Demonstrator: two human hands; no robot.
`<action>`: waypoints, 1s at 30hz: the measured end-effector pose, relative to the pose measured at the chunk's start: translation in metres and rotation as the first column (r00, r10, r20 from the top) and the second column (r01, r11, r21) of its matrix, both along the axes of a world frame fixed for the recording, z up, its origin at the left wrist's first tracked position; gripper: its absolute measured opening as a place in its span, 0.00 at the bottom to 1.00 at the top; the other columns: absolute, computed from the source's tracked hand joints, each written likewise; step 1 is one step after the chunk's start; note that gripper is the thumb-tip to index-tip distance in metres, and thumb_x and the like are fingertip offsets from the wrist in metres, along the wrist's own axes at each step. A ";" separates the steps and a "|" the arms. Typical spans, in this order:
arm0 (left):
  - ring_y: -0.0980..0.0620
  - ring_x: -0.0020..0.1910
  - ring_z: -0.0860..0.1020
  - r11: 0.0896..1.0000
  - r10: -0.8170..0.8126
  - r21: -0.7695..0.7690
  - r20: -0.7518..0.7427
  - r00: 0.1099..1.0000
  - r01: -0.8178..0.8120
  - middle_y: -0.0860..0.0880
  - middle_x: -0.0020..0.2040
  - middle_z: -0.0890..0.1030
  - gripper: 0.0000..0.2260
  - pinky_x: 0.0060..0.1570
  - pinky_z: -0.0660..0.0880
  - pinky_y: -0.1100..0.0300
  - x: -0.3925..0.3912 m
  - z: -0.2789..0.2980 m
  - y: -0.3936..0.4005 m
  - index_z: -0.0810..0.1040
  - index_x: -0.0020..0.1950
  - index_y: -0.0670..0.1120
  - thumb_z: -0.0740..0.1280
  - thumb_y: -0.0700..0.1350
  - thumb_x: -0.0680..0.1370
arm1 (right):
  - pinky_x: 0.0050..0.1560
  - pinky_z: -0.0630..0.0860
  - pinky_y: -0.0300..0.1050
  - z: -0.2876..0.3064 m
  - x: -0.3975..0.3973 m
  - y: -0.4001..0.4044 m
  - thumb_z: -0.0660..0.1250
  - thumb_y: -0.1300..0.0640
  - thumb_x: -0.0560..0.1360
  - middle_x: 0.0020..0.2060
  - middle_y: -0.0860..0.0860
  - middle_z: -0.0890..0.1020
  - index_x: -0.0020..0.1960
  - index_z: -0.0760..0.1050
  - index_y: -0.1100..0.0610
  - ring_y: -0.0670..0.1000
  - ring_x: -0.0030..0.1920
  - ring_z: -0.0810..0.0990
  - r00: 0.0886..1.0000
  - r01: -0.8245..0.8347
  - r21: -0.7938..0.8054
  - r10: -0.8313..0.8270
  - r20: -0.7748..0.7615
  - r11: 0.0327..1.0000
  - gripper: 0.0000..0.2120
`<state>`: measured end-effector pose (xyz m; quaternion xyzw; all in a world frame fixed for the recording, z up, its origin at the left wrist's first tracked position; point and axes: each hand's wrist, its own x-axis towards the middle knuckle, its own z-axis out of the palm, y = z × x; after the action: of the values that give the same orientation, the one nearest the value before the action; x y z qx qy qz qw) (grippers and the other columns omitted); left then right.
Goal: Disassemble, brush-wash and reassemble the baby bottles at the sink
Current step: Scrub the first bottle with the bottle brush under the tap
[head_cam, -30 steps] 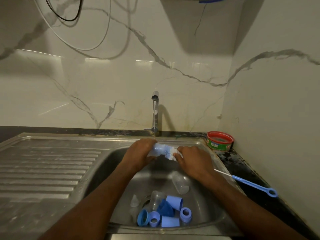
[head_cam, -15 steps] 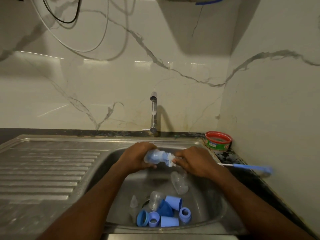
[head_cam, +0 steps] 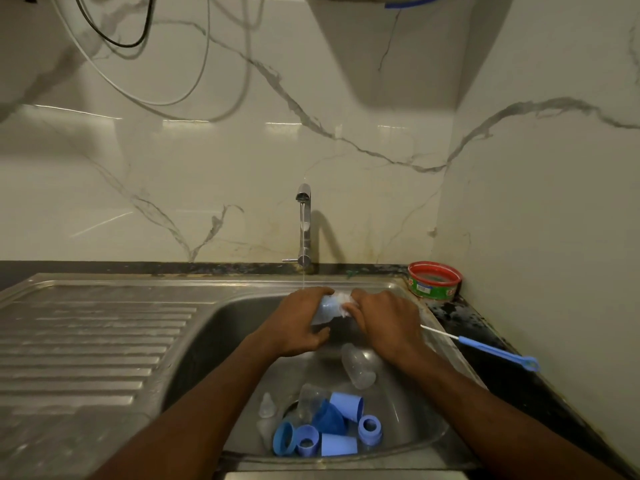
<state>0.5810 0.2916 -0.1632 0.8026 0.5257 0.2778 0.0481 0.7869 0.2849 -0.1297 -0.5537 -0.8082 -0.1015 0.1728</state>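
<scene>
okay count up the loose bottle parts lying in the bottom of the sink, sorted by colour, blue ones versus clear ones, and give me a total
Blue parts: 6, a ring, two collars, two caps and a darker blue piece.
Clear parts: 3 that can be told apart, a bottle body, a second body and a teat.
Total: 9, not counting the bottle held in the hands.

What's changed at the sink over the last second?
The right hand has worked the brush in and out of the bottle; its blue handle swung up, then back down. The left hand keeps its grip. The tap now visibly runs. Parts in the sink stayed put.
</scene>
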 end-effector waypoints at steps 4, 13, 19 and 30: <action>0.50 0.70 0.70 0.997 0.039 0.072 -0.111 0.993 -0.031 0.50 0.73 0.72 0.30 0.72 0.68 0.51 -0.002 0.012 -0.001 0.68 0.75 0.52 0.75 0.50 0.76 | 0.55 0.77 0.48 -0.004 0.000 0.000 0.60 0.40 0.82 0.54 0.51 0.82 0.63 0.77 0.50 0.51 0.53 0.81 0.990 0.069 -0.065 -0.076 -0.115 0.995 0.18; 0.47 0.74 0.64 0.953 0.074 0.301 -0.103 0.992 -0.039 0.48 0.76 0.65 0.47 0.72 0.64 0.46 -0.017 0.000 0.005 0.62 0.76 0.56 0.77 0.67 0.63 | 0.53 0.77 0.47 0.003 -0.008 -0.017 0.57 0.38 0.82 0.54 0.49 0.83 0.67 0.75 0.46 0.49 0.52 0.80 0.986 -0.169 0.016 0.169 0.004 0.986 0.20; 0.49 0.78 0.62 0.999 -0.026 0.035 -0.027 0.999 0.027 0.48 0.80 0.63 0.40 0.78 0.58 0.52 0.005 -0.002 0.000 0.56 0.81 0.49 0.74 0.52 0.76 | 0.50 0.76 0.47 0.005 -0.001 -0.010 0.58 0.42 0.83 0.51 0.51 0.82 0.63 0.75 0.49 0.51 0.50 0.81 0.990 0.057 0.024 -0.054 -0.134 0.998 0.15; 0.49 0.67 0.69 0.900 0.190 0.430 -0.247 0.950 -0.068 0.50 0.68 0.71 0.39 0.65 0.70 0.49 -0.030 0.007 0.007 0.69 0.69 0.56 0.77 0.66 0.62 | 0.56 0.77 0.47 0.000 -0.015 -0.021 0.60 0.39 0.81 0.53 0.48 0.82 0.65 0.76 0.45 0.48 0.52 0.80 0.980 -0.184 -0.064 0.178 -0.087 0.981 0.17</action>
<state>0.5513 0.2984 -0.1564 0.7886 0.5085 0.2682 -0.2182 0.7721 0.2642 -0.1294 -0.4875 -0.8506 -0.0337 0.1939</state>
